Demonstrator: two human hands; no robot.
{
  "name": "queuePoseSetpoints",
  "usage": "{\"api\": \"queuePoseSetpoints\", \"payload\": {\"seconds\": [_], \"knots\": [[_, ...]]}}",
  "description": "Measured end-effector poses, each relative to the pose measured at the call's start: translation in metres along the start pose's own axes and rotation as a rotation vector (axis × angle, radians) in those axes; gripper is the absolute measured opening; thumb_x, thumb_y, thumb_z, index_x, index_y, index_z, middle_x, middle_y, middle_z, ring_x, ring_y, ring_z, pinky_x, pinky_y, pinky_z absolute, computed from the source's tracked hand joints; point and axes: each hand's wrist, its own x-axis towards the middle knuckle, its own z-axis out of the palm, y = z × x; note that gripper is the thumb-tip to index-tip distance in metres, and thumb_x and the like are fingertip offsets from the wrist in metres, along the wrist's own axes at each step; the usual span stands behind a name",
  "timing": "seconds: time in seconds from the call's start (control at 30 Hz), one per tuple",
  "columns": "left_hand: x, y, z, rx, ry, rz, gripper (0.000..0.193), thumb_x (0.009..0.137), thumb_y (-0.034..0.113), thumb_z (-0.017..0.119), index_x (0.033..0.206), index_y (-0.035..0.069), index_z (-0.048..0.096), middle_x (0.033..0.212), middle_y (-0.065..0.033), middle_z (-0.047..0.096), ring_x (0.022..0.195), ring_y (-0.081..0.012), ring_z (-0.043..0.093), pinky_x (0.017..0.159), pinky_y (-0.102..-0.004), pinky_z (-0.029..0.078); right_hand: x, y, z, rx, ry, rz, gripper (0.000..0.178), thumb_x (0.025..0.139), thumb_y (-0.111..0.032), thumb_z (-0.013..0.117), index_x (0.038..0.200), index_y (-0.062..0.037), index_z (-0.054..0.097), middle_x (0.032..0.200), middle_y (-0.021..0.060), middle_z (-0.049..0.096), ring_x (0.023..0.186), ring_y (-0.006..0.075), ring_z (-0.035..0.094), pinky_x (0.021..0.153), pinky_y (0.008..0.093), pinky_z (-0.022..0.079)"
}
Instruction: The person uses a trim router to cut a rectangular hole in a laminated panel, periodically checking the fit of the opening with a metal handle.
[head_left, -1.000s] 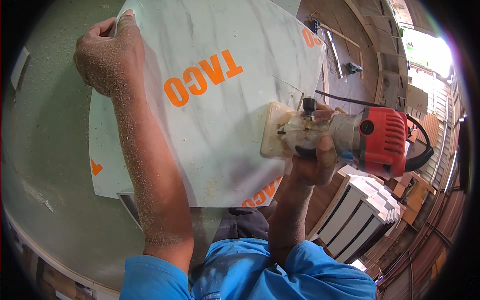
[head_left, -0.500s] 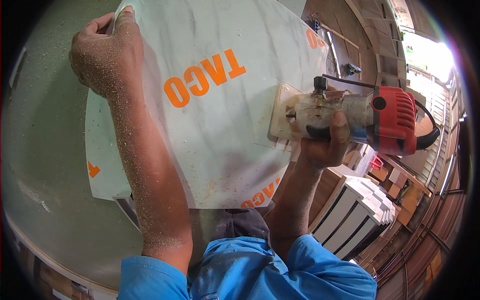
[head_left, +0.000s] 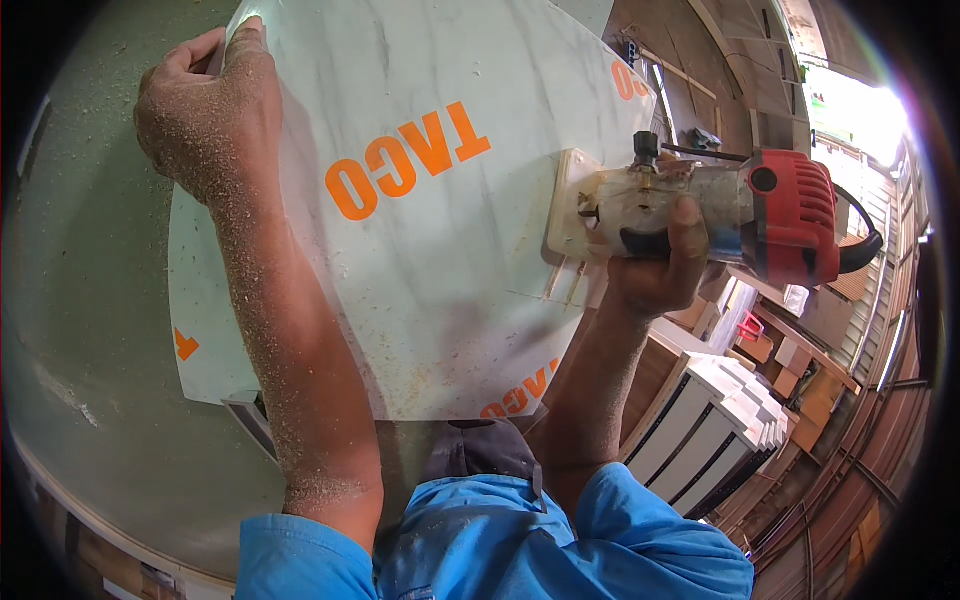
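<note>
Bright opening (head_left: 855,115): burnt-out glare, beyond and above the right hand (head_left: 660,265)
Pale sheet (head_left: 430,260): softly lit, diffuse shadow left of that hand
Fisheye rim: black, straight edges bowed

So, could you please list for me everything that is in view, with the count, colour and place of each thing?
Marbled sheet: 1, white with grey veins and orange print, centre
Pale piece: 1, whitish, under the sheet's left side; whether separate, I cannot tell
Power tool: 1, red and see-through, at the sheet's right side
Cord: 1, black, behind the tool
Table: 1, grey-green, left
White panels: several, lower right
Brown boxes: several, right
Shirt: 1, blue, bottom
Left grip: 1, dusty, on the sheet's upper-left edge
Right grip: 1, around the tool
</note>
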Motion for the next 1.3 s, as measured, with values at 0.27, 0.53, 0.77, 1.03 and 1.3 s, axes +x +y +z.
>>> {"api": "queuePoseSetpoints", "payload": {"seconds": [0.27, 0.53, 0.77, 1.03, 1.3], "knots": [[0.0, 0.001, -0.001, -0.032, -0.006, -0.038, 0.03, 0.084, 0.033, 0.081, 0.102, 0.009, 0.079, 0.104, -0.0095, 0.074, 0.097, -0.0217, 0.073, 0.089, -0.0383, 0.058, 0.01, -0.001, 0.015, 0.031, 0.003, -0.056, 0.049, 0.074, -0.012, 0.074, 0.117, 0.007, 0.059, 0.096, 0.0196, 0.071, 0.084, 0.0267, 0.071, 0.08, 0.0398, 0.059], [-0.001, 0.003, -0.002, -0.023, 0.003, -0.022, 0.033, 0.083, 0.034, 0.082, 0.104, 0.009, 0.079, 0.106, -0.0092, 0.074, 0.1, -0.0209, 0.072, 0.091, -0.0355, 0.057, 0.016, -0.001, 0.017, 0.01, 0.003, -0.038, 0.049, 0.074, -0.012, 0.075, 0.116, 0.0065, 0.058, 0.096, 0.0187, 0.07, 0.083, 0.0261, 0.071, 0.08, 0.0394, 0.059], [-0.002, 0.002, -0.002, -0.04, -0.012, -0.06, 0.032, 0.084, 0.034, 0.082, 0.104, 0.009, 0.079, 0.108, -0.0089, 0.072, 0.1, -0.021, 0.072, 0.091, -0.0355, 0.057, 0.018, 0.005, 0.014, -0.038, 0.014, -0.104, 0.047, 0.074, -0.012, 0.074, 0.115, 0.0065, 0.059, 0.096, 0.0182, 0.07, 0.084, 0.0254, 0.07, 0.081, 0.0393, 0.059], [-0.002, 0.003, -0.004, -0.024, -0.012, -0.05, 0.032, 0.084, 0.032, 0.081, 0.105, 0.009, 0.079, 0.109, -0.009, 0.072, 0.101, -0.0217, 0.072, 0.092, -0.0356, 0.057, 0.02, 0.006, 0.016, -0.075, -0.013, -0.136, 0.047, 0.076, -0.012, 0.074, 0.116, 0.0068, 0.058, 0.096, 0.0193, 0.07, 0.083, 0.0261, 0.07, 0.079, 0.0399, 0.059], [0.0, -0.001, -0.003, -0.017, -0.01, -0.027, 0.032, 0.084, 0.032, 0.081, 0.106, 0.009, 0.079, 0.109, -0.0084, 0.072, 0.102, -0.021, 0.072, 0.093, -0.0353, 0.056, 0.023, 0.009, 0.014, -0.033, -0.017, -0.097, 0.047, 0.077, -0.011, 0.073, 0.117, 0.0084, 0.056, 0.095, 0.0207, 0.07, 0.082, 0.0271, 0.071, 0.079, 0.0404, 0.059]]}}
